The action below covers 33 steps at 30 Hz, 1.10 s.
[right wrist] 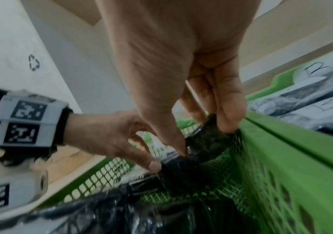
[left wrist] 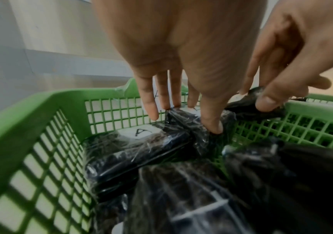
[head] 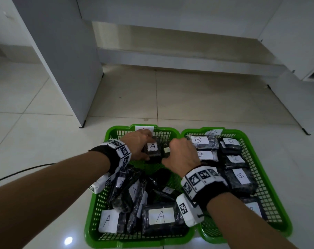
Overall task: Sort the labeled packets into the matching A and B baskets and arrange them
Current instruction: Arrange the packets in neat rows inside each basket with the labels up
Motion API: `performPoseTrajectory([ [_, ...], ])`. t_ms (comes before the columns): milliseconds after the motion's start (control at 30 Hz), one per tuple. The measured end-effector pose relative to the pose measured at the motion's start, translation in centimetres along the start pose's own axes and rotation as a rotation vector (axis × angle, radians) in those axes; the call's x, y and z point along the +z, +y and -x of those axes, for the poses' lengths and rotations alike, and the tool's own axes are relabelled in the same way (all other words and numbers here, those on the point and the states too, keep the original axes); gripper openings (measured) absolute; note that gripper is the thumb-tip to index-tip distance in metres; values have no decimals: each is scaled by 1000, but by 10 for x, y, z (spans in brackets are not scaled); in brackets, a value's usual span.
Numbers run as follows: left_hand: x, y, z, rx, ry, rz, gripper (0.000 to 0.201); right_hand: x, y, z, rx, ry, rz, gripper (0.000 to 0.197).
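Two green mesh baskets sit side by side on the pale tiled floor [head: 44,123], touching along their inner rims: the A basket [head: 97,209] on the left, the B basket [head: 271,193] on the right. The B basket holds black packets with B labels [head: 240,176] laid in fairly tidy rows; the A basket is messier, with a loose heap of A-labelled packets [head: 160,217] leaning on each other at its near end and bare mesh in the middle. Both hands work at the far end of the A basket. The left hand [head: 140,144] has its fingers spread down over an upright A packet [head: 153,149], the thumb pressing its near side and the fingertips [left wrist: 213,125] on its top edge, with another A packet [left wrist: 133,147] lying flat just beside it against the left wall. The right hand [head: 183,155] pinches a second dark packet [right wrist: 209,139] between thumb and fingers, close to the wall shared with the B basket. The step looks like arranging: standing these two side by side in the far row. To do it well, keep the left hand bracing its packet so it does not topple, lower the right packet snug against it with the label facing up or forward, and release only once both stand square to the wall.
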<state>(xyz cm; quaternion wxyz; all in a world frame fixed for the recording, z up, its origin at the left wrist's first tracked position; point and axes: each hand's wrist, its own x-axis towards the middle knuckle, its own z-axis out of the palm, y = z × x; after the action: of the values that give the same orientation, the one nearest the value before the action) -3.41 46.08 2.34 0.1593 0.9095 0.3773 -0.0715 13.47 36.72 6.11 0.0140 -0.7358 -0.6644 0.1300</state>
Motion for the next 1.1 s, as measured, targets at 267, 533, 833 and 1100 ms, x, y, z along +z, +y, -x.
performPoseTrajectory([
  [267,0,-3,1,3,1,-28,73,27,-13,-21,-62,-160,109,24],
  [533,1,-1,-6,-4,-30,-48,73,26,-12,-31,-92,-281,173,29],
  [833,-3,-2,10,7,141,105,48,5,10,-21,-84,-326,-161,30],
  [1100,-5,33,41,-11,-220,192,21,43,6,6,-273,-463,-34,57],
])
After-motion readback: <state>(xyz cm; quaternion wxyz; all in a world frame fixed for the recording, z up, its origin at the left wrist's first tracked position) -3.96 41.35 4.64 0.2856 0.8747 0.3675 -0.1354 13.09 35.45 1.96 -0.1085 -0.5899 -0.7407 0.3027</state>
